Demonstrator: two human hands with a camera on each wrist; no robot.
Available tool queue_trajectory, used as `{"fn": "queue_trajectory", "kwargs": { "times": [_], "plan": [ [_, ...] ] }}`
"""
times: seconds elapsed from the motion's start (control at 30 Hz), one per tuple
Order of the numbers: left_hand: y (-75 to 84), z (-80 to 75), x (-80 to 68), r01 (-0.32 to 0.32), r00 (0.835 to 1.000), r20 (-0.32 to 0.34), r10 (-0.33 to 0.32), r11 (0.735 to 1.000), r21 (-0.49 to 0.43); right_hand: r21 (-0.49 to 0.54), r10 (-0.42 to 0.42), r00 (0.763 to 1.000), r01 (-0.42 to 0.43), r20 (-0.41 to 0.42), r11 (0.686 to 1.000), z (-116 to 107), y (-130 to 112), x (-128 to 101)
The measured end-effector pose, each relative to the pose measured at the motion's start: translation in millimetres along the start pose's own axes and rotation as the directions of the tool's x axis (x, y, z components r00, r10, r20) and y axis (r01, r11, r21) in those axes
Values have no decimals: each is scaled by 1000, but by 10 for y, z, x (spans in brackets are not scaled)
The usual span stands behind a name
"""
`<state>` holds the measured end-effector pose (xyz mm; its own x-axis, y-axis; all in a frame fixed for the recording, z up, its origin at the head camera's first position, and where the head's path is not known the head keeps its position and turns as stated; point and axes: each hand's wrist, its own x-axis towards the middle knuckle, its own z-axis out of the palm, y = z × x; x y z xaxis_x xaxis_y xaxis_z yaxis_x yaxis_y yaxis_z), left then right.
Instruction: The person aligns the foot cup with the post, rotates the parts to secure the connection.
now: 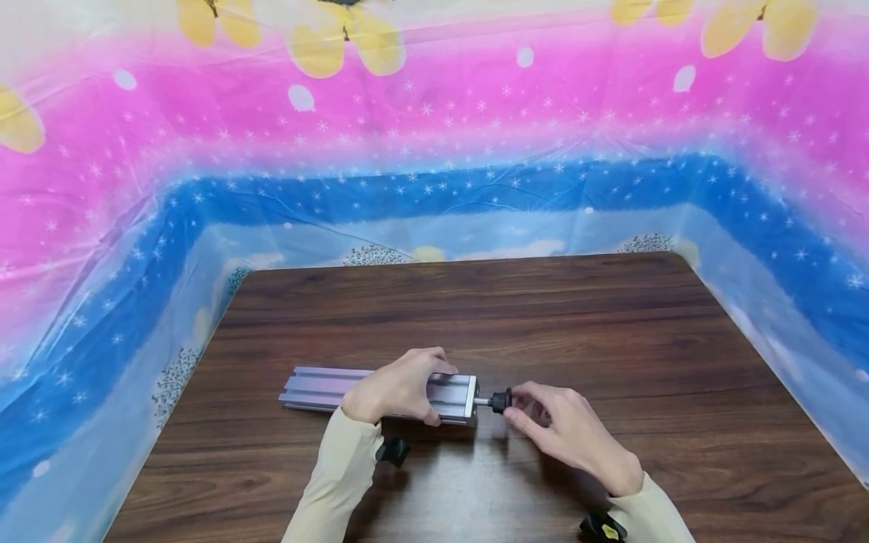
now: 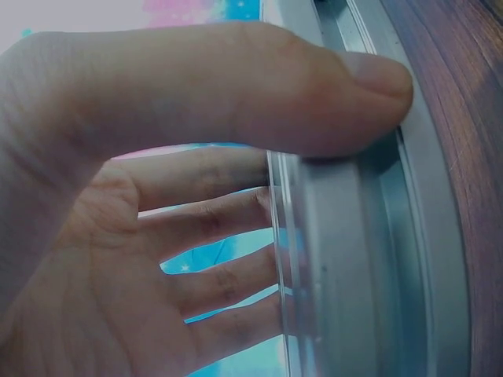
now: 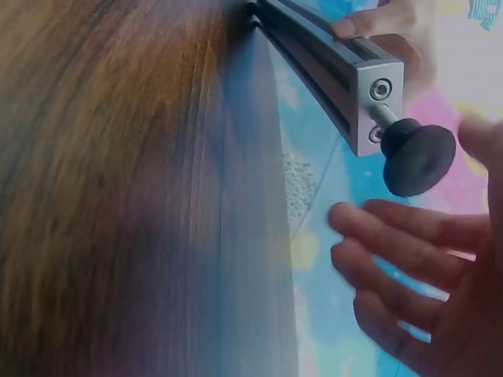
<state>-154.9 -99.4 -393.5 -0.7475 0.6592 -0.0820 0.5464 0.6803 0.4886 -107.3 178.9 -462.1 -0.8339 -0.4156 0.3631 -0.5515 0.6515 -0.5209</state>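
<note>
A silver aluminium profile [image 1: 326, 386] with long slots lies on the wooden table. My left hand [image 1: 400, 385] grips it across the top, thumb on the near side and fingers on the far side; the thumb [image 2: 314, 98] lies across a slot in the left wrist view. Bolts show in the end plate [image 3: 380, 75] at the profile's right end. Out of that plate runs a metal rod with a black levelling foot [image 3: 420, 157]. Around the foot my right hand [image 1: 570, 426] is held with fingers parted; in the right wrist view the fingers [image 3: 409, 243] look apart from it.
The dark wood-grain table [image 1: 475, 309] has rounded far corners. A pink and blue patterned cloth [image 1: 434, 143] hangs behind it and along both sides. Black wrist-worn devices sit near the left cuff [image 1: 394, 451] and the right cuff [image 1: 603, 528].
</note>
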Motion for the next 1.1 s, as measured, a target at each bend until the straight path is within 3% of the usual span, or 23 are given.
{"fn": "queue_trajectory", "kwargs": {
  "times": [0.33, 0.6, 0.9, 1.1],
  "plan": [
    [-23, 12, -13, 10, 1000, 2, -10, 1000, 5, 51, -230, 969, 235, -91, 971, 31, 32, -25],
    [-29, 20, -22, -23, 1000, -4, 23, 1000, 21, 54, -175, 981, 180, -83, 982, 52, 26, -17],
    [-37, 17, -26, -29, 1000, -6, 29, 1000, 7, 74, -53, 999, 53, 0, 996, 61, 8, -1],
    [-30, 3, -21, -15, 1000, -10, 15, 1000, 24, 74, -122, 992, 124, -31, 990, 51, 21, -28]
  ]
}}
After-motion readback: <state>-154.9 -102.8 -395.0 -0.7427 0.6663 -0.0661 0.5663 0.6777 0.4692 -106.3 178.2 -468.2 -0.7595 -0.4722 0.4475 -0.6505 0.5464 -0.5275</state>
